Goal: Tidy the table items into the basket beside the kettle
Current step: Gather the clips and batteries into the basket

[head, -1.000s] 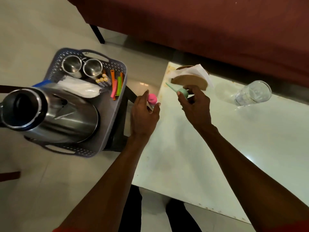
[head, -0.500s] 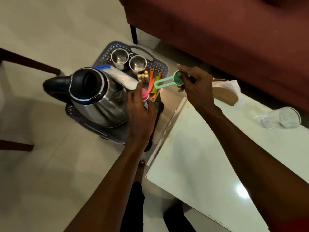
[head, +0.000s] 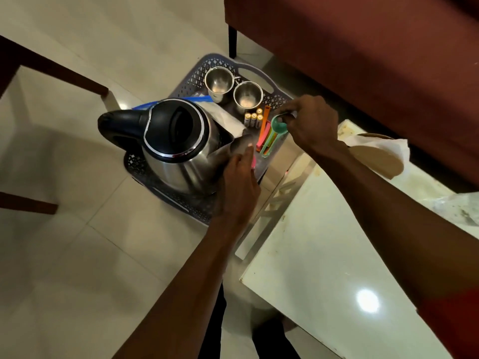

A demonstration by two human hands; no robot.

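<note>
- Nearest, just right of the steel electric kettle (head: 178, 149): left hand (head: 239, 185) curls round a small pink-capped item (head: 253, 161), poised over the grey perforated plastic basket (head: 207, 66).
- Beyond the kettle's spout: right hand (head: 309, 123) pinches the bowl of a teal plastic measuring spoon (head: 277, 128), handle resting among the coloured spoons.
- Step in hand, apparently: depositing both.
- Next: loosen fingers, then back for the brown paper-wrapped holder (head: 375, 159).

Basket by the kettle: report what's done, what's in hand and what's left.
Done: two steel cups, batteries and coloured spoons lie in the basket. In hand: the right hand lowers a green spoon; the left hand holds something pink. Left: the napkin holder on the table.
</note>
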